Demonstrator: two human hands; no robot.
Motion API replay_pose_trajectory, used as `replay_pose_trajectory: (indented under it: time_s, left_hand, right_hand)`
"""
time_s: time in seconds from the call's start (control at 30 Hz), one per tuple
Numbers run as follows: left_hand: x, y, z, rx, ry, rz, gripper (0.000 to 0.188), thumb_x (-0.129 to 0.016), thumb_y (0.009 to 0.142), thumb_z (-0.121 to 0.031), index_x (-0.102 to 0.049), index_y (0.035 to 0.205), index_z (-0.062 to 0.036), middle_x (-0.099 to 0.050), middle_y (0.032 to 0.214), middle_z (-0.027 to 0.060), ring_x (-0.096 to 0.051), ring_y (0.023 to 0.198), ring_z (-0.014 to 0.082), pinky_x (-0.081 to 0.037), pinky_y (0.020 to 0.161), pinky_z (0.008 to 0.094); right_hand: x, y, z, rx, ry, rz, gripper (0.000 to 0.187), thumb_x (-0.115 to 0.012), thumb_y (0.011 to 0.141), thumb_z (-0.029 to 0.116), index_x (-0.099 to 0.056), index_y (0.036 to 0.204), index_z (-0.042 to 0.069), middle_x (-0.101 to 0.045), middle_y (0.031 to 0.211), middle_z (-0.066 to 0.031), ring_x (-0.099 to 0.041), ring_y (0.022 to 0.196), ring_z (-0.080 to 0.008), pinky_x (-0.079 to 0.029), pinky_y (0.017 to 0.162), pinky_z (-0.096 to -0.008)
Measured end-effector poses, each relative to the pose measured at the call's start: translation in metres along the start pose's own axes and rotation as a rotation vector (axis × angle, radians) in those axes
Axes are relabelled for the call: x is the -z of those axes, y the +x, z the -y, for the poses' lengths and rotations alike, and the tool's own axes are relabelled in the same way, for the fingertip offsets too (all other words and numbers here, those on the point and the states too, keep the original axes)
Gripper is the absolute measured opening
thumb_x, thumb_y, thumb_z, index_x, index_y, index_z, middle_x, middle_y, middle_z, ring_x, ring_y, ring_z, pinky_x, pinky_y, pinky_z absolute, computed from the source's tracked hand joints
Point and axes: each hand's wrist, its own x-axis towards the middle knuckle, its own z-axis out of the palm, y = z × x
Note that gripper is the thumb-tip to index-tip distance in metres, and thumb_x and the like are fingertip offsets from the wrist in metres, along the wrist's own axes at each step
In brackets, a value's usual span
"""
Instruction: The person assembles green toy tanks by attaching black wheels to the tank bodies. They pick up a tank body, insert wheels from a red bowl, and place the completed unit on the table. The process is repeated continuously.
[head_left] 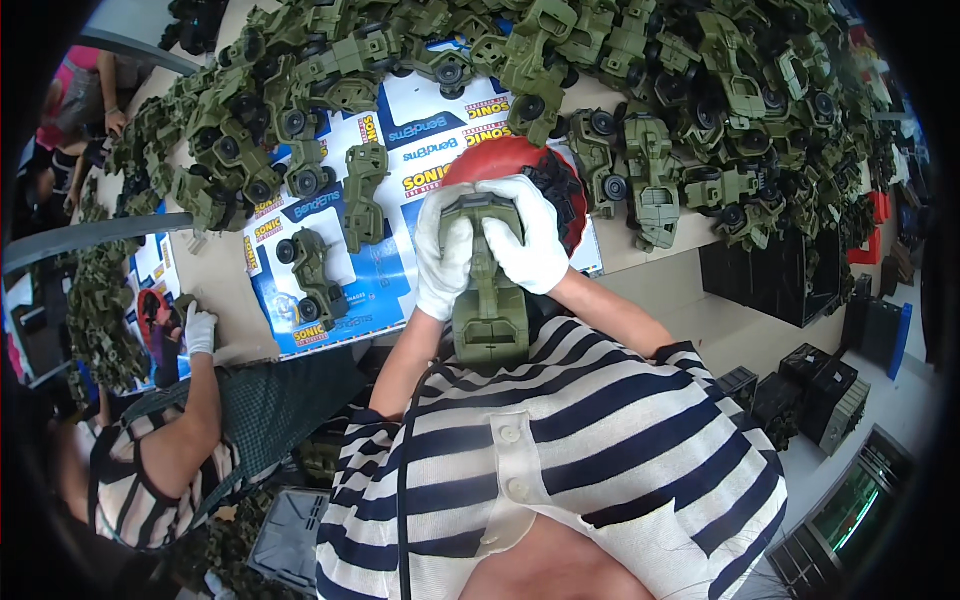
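Both my hands wear white gloves and are closed around one olive-green toy military vehicle [490,325], held close in front of my striped shirt. My left hand [442,258] grips its left side, and my right hand [528,240] wraps its right side with the thumb on top. The fingertips at the far end are partly hidden. Just beyond my hands sits a red bowl [490,158] with small black parts [556,185] in it. Left of my hands, a single toy vehicle [366,195] and another with black wheels [312,278] lie on printed sheets.
Heaped green toy vehicles [720,90] cover the table's far side and right. Blue-and-white printed sheets [385,285] lie under my work. At the left, a co-worker's gloved hand [200,330] is near another red bowl [152,312]. Black crates [780,280] stand below right.
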Motion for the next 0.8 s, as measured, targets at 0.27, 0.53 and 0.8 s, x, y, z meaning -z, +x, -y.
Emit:
replay_pose_trajectory:
  time_s: [0.27, 0.53, 0.8]
  left_hand:
    - [0.004, 0.021, -0.01, -0.02, 0.131, -0.097, 0.033, -0.059, 0.091, -0.023, -0.062, 0.111, 0.0031, -0.065, 0.103, 0.0168, -0.063, 0.096, 0.0277, -0.048, 0.089, 0.0369]
    - [0.041, 0.033, 0.036, 0.15, 0.123, -0.114, 0.046, -0.053, 0.098, -0.019, -0.046, 0.138, 0.002, -0.06, 0.121, 0.0099, -0.057, 0.106, 0.0214, -0.044, 0.095, 0.0305]
    - [0.1, 0.057, 0.08, 0.557, 1.017, -0.061, 0.094, -0.086, 0.066, -0.028, -0.04, 0.142, 0.0015, -0.046, 0.135, 0.0295, -0.049, 0.121, 0.0436, -0.04, 0.105, 0.0415]
  right_hand:
    - [-0.005, 0.004, -0.004, -0.243, 0.041, 0.074, 0.06, -0.071, 0.083, 0.018, -0.044, 0.134, 0.002, -0.056, 0.124, -0.02, -0.059, 0.112, -0.0338, -0.049, 0.093, -0.0415]
    - [0.041, -0.015, 0.035, -1.102, 1.054, 0.442, 0.07, -0.073, 0.085, 0.007, -0.036, 0.143, -0.002, -0.06, 0.127, -0.0101, -0.058, 0.115, -0.0166, -0.046, 0.099, -0.03]
    - [0.213, 0.01, 0.03, -0.735, 1.048, -0.346, 0.048, -0.065, 0.09, 0.015, -0.045, 0.133, 0.004, -0.058, 0.122, -0.0116, -0.064, 0.103, -0.0227, -0.056, 0.083, -0.0381]
